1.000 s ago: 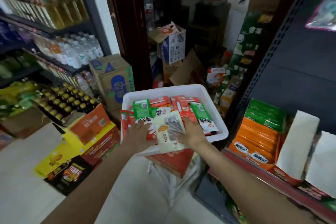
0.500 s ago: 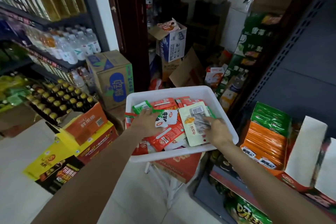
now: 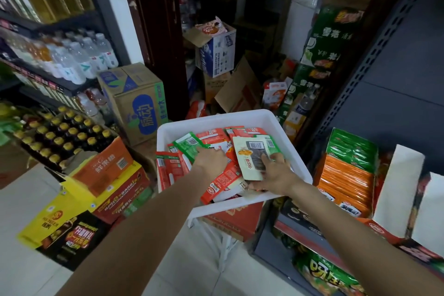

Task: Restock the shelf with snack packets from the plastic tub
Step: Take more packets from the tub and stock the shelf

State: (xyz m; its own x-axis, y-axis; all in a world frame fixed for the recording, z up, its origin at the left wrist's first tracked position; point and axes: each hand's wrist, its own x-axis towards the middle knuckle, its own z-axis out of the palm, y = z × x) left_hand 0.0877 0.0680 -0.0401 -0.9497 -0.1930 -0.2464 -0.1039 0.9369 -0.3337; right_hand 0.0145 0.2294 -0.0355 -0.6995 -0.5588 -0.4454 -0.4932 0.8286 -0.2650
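A white plastic tub (image 3: 245, 116) stands on a stool in front of me, full of red and green snack packets (image 3: 211, 136). My left hand (image 3: 211, 160) reaches into the pile, its fingers down among the red packets; whether it grips one is hidden. My right hand (image 3: 276, 174) holds a pale cream packet (image 3: 249, 161) with a barcode by its lower edge, thumb under it and fingers on its face. To the right, the shelf (image 3: 312, 228) carries a display box of orange packets (image 3: 346, 180) with green ones (image 3: 352, 149) behind.
Two white cardboard flaps (image 3: 398, 190) stand up on the shelf at far right. Cartons (image 3: 134, 101) and bottle crates (image 3: 62, 134) crowd the floor at left, below drink shelves. Boxes pile up in the doorway behind the tub. Pale floor tiles show below my arms.
My right hand has carried the cream packet from the tub's near middle toward its right side. My left hand has shifted deeper into the red packets. The view has moved closer.
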